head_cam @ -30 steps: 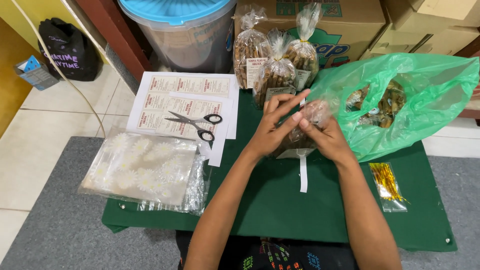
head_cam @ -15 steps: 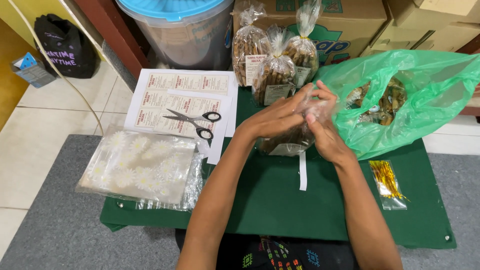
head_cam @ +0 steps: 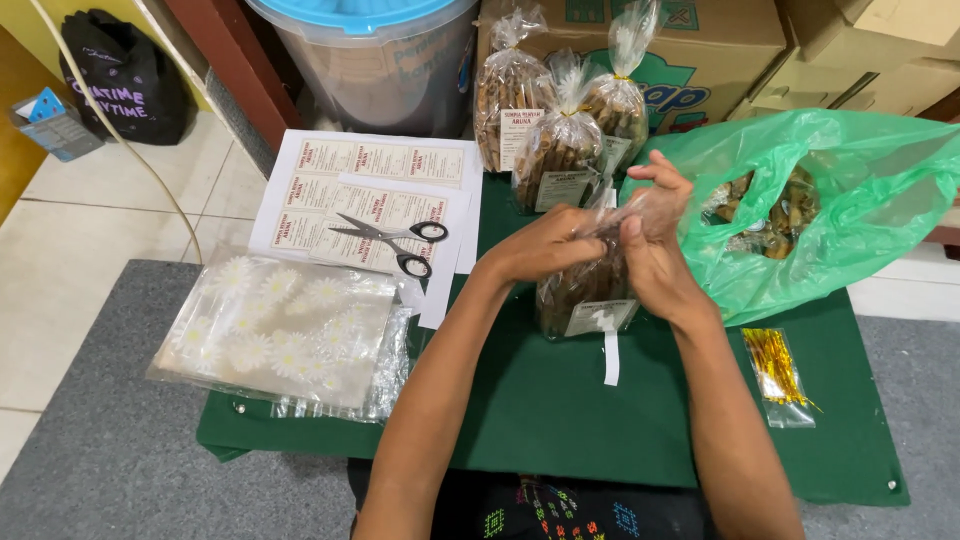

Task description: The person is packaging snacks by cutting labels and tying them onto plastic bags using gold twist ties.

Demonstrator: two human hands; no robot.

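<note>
At centre, hands: left hand (head_cam: 548,248) and right hand (head_cam: 652,240) both pinch the neck of a clear snack bag (head_cam: 585,290).
Snack bag: upright on green tabletop (head_cam: 560,400).
Right: green plastic bag (head_cam: 850,210).
Left: scissors (head_cam: 395,240) on label sheets (head_cam: 330,190).

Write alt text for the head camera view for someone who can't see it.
Two bare hands, left hand and right hand, gather the neck of a clear bag of snacks standing on a green table. Three tied bags stand behind it, with an open green plastic bag to the right. Scissors lie on label sheets to the left, above a stack of daisy-print bags.
</note>
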